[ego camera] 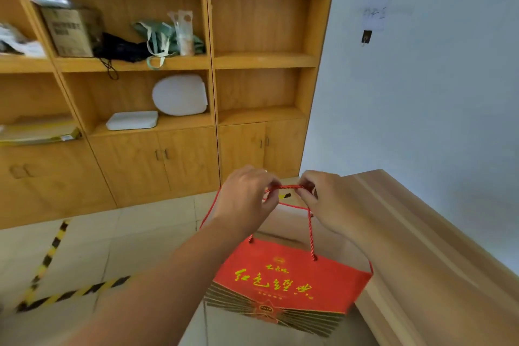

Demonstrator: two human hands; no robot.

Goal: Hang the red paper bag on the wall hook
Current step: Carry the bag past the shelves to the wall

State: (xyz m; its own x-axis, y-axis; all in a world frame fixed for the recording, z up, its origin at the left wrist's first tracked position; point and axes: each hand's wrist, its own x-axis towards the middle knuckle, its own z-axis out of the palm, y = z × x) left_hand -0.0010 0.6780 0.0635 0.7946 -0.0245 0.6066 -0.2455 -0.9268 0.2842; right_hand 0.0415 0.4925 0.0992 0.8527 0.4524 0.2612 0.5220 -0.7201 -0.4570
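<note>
The red paper bag (289,281) with yellow lettering hangs in the air at the lower middle, beside the wooden table. Its red cord handles (287,187) are stretched between my two hands. My left hand (247,202) pinches the cords on the left and my right hand (328,202) pinches them on the right, both above the bag's open top. The small dark wall hook (366,37) sits high on the white wall at the upper right, well above and to the right of the bag, with nothing on it.
A wooden table (438,255) runs along the white wall at the lower right. A large wooden shelf unit (157,64) with boxes, bags and white trays fills the left and middle. Black-and-yellow tape (50,255) marks the tiled floor.
</note>
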